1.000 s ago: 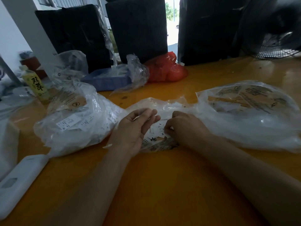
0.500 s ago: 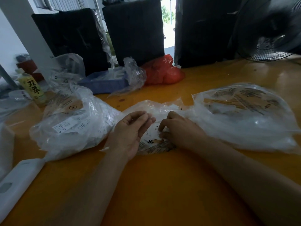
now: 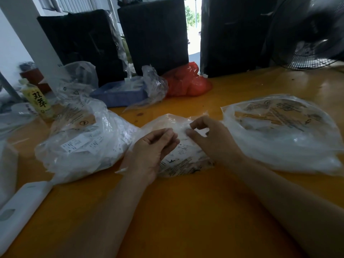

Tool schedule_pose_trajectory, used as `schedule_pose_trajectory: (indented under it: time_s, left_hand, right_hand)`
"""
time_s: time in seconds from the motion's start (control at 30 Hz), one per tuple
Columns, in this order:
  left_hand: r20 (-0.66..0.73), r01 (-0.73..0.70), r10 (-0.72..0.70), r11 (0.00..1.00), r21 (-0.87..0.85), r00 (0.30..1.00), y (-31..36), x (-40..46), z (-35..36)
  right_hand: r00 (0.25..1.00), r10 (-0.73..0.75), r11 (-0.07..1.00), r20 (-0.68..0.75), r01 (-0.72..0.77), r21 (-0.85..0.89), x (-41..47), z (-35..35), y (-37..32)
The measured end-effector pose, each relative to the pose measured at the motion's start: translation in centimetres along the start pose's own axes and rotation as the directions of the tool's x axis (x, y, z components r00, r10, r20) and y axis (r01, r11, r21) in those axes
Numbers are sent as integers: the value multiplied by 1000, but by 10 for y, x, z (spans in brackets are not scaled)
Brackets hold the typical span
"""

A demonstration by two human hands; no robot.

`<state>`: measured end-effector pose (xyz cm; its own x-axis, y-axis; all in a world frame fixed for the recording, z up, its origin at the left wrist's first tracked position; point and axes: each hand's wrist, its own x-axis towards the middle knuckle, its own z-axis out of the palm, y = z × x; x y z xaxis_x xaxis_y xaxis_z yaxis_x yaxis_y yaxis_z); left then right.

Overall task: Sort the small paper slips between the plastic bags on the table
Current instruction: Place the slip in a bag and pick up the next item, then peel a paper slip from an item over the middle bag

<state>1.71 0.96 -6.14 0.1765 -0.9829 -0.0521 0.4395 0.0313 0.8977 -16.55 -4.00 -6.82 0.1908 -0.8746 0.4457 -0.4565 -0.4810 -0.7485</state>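
The middle bag (image 3: 178, 155) lies on the table (image 3: 186, 211); the left hand (image 3: 150, 149) rests on its left edge, fingers loosely curled; the right hand (image 3: 214, 138) pinches its top plastic; slips show inside; fuller bags lie left (image 3: 80, 144) and right (image 3: 284, 131) of it.

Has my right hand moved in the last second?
Yes. The right hand has lifted, fingers raised off the middle bag, which stays put.
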Motion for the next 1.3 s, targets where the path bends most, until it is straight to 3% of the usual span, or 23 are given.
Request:
schedule_pose_trajectory:
  time_s: [0.1,0.23,0.73,0.9,1.1,1.3]
  left_hand:
    - [-1,13,-13,1000,0,1000,-1,0,1]
    - [22,10,-10,1000,4,1000,-2,1,-1]
    - [94,-37,29,996,87,995,-5,1,-2]
    - [106,-63,48,988,138,993,-7,0,-2]
    - [113,-59,43,988,141,993,-6,2,-5]
    - [122,-72,52,984,165,991,-7,3,-5]
  right_hand:
    - [993,104,972,-57,-89,216,1,-5,-3]
    - [990,140,896,-22,-117,428,1,-12,-9]
    - [995,-82,996,-55,84,35,-2,-16,-11]
    - [993,-114,993,-6,114,-29,-4,-15,-14]
    - [979,-144,990,-142,143,-18,-4,-23,-21]
    - [979,-203,968,-28,196,-156,-5,-18,-18]
